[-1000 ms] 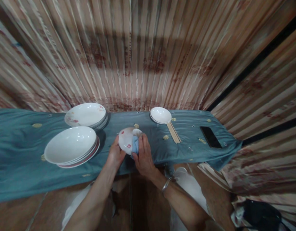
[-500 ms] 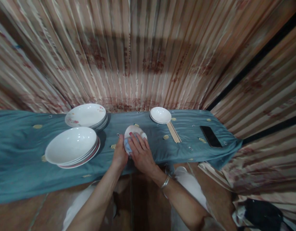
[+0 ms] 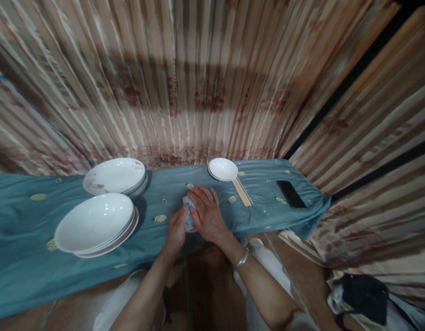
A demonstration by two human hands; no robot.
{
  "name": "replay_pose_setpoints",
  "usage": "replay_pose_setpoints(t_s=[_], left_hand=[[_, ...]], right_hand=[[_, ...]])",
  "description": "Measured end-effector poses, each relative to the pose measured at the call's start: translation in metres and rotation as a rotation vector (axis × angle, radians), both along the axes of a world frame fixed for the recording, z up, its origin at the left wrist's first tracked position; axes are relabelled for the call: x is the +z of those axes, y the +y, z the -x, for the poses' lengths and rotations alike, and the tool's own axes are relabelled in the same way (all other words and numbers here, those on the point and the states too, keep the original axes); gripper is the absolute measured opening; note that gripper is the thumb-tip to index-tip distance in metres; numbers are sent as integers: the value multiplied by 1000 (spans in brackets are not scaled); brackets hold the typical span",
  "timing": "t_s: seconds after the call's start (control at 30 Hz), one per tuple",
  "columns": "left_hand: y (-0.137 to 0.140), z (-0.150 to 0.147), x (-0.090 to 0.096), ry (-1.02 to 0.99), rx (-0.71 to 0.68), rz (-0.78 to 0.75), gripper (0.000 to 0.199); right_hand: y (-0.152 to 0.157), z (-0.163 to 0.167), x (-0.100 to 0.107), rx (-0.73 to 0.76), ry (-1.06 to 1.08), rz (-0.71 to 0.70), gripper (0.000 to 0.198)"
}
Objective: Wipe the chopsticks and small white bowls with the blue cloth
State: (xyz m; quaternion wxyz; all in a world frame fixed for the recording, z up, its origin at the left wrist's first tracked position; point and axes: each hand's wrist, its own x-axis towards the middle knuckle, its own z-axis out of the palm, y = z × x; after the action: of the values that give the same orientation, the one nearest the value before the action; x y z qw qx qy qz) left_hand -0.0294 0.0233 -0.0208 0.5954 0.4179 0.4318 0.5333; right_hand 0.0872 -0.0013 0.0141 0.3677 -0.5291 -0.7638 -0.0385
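Bowl (image 3: 191, 229) mostly beneath right hand (image 3: 209, 218), grasping blue cloth (image 3: 189, 219); left hand (image 3: 177, 228) grips bowl's side

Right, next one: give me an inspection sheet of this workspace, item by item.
Surface: table, under wrinkled blue-green fabric with yellow prints.
Job's things: white dish, mostly hidden, and blue cloth, both in the hands.
Clutter: large bowls and plates stacked at left; small bowls, stacked; chopsticks beside them; phone at right.
Grips: left grip at the dish's left side; right grip over the dish, tightness unclear.
Cables: nothing seen.
Surroundings: striped curtain behind; black bag-like item lower right.
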Motion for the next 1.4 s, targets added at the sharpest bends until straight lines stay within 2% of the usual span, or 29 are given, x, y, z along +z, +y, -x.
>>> replay_pose_setpoints(t_s=[0.13, 0.23, 0.33, 0.5, 0.7, 0.8, 0.93, 1.07, 1.27, 1.4], left_hand=[[-2, -1, 9, 0, -25, -1, 40], [-2, 2, 8, 1, -26, 34, 44], [0, 4, 3, -18, -22, 65, 43], [3, 4, -1, -123, 1, 120, 31], [4, 9, 0, -239, 85, 196, 22], [4, 10, 1, -305, 100, 223, 20], [7, 10, 9, -487, 116, 356, 22], [16, 12, 20, -573, 212, 442, 25], [26, 19, 28, -632, 298, 531, 29], [26, 14, 24, -616, 294, 527, 29]], right_hand=[[16, -10, 3, 19, 219, 89, 37], [32, -21, -2, 52, 446, 191, 35], [47, -32, -16, 40, 737, 343, 35], [57, -38, -47, -103, 1207, 494, 28], [51, -22, -71, -90, 1495, 637, 30], [52, -17, -73, -83, 1528, 672, 30], [59, -13, -74, -123, 1573, 716, 32], [64, -4, -77, -197, 1552, 668, 41], [54, 7, -78, -169, 1147, 425, 53], [38, 7, -80, -200, 971, 368, 56]])
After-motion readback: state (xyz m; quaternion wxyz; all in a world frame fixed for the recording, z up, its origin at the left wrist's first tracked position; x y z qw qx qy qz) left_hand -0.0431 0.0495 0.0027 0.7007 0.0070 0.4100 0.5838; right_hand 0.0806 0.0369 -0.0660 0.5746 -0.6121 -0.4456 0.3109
